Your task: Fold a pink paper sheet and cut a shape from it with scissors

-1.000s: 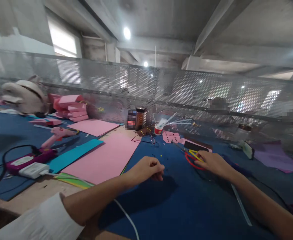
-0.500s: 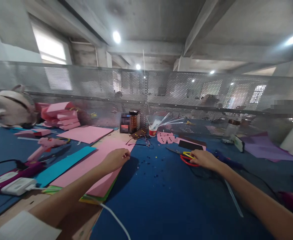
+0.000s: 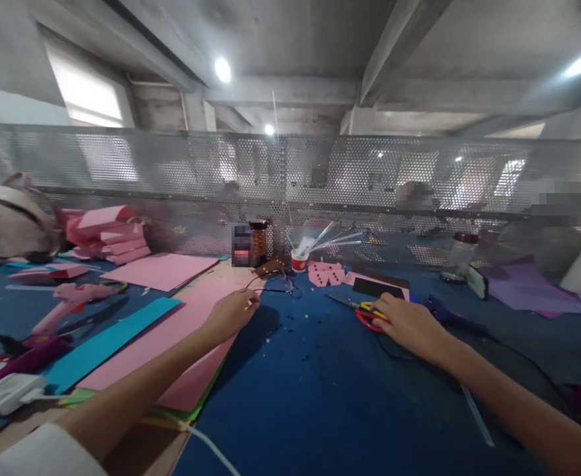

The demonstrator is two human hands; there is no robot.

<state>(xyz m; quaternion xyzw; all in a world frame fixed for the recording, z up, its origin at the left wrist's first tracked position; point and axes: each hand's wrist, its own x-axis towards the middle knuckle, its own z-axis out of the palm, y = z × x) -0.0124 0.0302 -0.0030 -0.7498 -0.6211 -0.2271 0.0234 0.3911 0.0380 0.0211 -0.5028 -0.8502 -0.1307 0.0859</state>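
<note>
My left hand (image 3: 231,312) hovers over the right edge of the pink paper sheets (image 3: 191,330), fingers curled in; whatever they may pinch is too small to make out. Just beyond its fingertips lies a pair of eyeglasses (image 3: 286,288). My right hand (image 3: 406,325) has its fingers closed over the red and yellow handles of the scissors (image 3: 365,316), which lie on the blue table with their blades pointing left. Behind the scissors are a black strip (image 3: 377,287) and a pink piece with black dots (image 3: 326,273).
At left are a blue paper strip (image 3: 116,340), a pink glue gun (image 3: 67,304), a white charger (image 3: 10,393) and stacked pink pieces (image 3: 116,231). A paper cup (image 3: 299,260) holds clear sticks. Purple paper (image 3: 528,287) and a dark blue glue gun (image 3: 451,314) lie right.
The view has shifted slightly. My right hand has come a little further over the scissors' handles. My left hand stays near the pink paper's edge, fingers still curled.
</note>
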